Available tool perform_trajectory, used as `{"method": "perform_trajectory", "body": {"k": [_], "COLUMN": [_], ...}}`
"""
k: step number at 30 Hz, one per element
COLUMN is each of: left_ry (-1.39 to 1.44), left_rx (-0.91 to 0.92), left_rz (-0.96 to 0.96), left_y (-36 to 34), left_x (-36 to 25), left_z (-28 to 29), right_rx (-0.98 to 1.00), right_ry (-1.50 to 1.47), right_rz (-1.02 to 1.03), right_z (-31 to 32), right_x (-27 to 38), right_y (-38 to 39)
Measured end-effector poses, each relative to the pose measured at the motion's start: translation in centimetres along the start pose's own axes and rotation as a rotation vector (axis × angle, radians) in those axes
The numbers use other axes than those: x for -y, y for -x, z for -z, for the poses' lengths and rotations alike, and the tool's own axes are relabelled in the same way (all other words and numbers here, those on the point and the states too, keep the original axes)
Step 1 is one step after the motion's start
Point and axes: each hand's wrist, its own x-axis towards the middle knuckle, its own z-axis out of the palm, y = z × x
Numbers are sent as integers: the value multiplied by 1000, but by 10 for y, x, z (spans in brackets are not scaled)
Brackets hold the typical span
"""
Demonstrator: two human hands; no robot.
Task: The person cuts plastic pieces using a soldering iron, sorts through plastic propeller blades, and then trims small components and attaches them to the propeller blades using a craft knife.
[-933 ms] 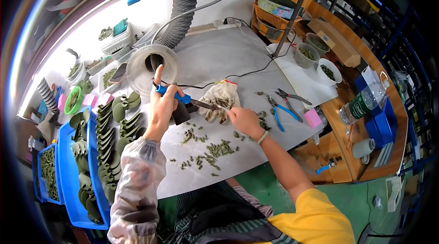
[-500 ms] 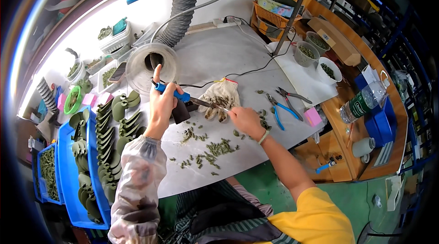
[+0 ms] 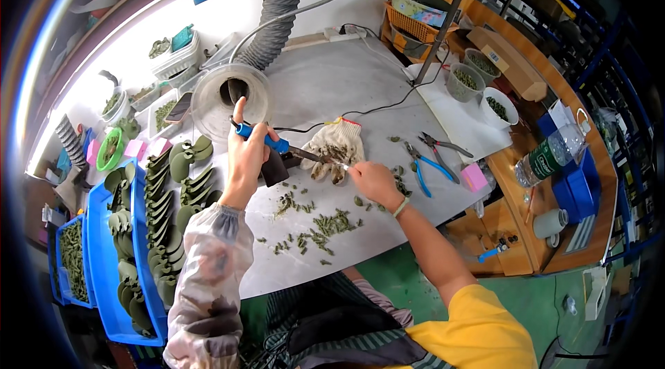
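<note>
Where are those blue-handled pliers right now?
In the head view, the blue-handled pliers lie on the grey table, to the right of the right hand, beside a second pair of pliers and a pink block.

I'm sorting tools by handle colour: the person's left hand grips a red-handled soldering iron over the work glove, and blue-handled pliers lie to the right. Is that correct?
Not quite. The head view shows the soldering iron in the left hand has a blue handle, not red. The rest holds: its tip is over the work glove, and blue-handled pliers lie to the right.
</note>
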Motion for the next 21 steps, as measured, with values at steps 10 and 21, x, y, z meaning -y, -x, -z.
{"method": "perform_trajectory", "body": {"k": [10,21], "left_ry": [70,117], "left_rx": [-37,9], "left_rz": [63,19], "left_y": [-9,-7], "left_x": [1,17], "left_z": [2,-13], "right_rx": [-20,-223], "right_ry": [-139,79], "right_rz": [-51,1], "right_z": [5,12], "right_x": [-12,-12], "right_y": [-3,-2]}}
